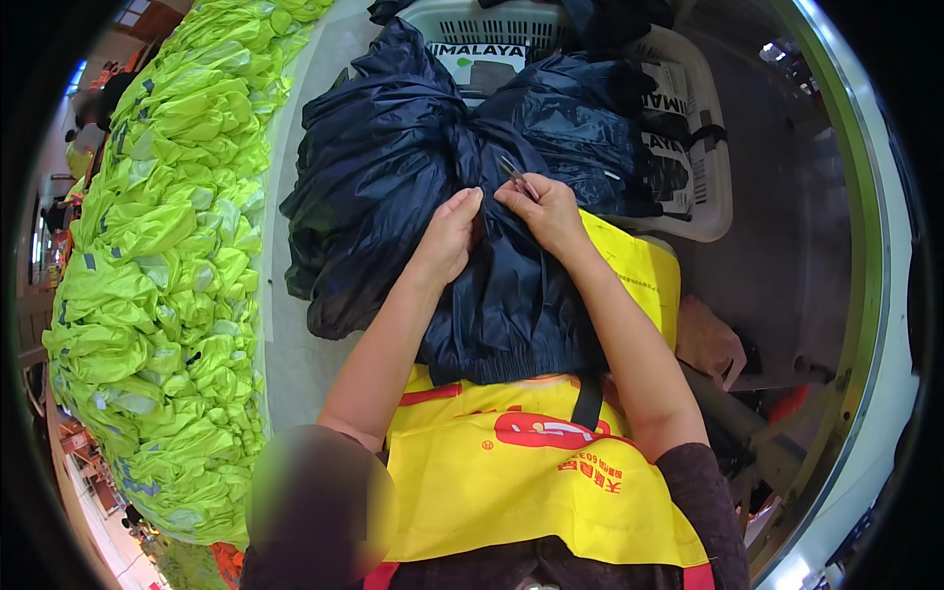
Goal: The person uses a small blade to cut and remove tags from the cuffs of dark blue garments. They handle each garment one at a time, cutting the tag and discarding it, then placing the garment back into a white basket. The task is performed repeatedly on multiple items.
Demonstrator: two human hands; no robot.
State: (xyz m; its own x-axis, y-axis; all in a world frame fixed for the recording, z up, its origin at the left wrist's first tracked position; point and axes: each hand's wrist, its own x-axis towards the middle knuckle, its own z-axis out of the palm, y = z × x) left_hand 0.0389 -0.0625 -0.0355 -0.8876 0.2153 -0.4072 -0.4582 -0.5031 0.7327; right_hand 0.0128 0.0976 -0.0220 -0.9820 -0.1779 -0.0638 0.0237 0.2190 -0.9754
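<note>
A dark navy, shiny garment point(516, 315) with a gathered elastic edge hangs toward my lap, spread over a larger heap of the same fabric. My left hand point(452, 236) is closed, pinching a fold of it near the middle. Just to the right, my right hand point(551, 216) closes around small metal thread snips point(513, 175), whose blades point up and away over the cloth. Both hands are close together, a narrow gap of fabric between them. The fingertips' exact grip on the cloth is partly hidden.
A long pile of neon yellow-green garments point(167, 275) lies along the left. At the back right, a white plastic basket point(718, 187) holds dark clothing and printed packages. A yellow apron point(472, 472) covers my lap. A pale board edge point(865, 197) curves along the right.
</note>
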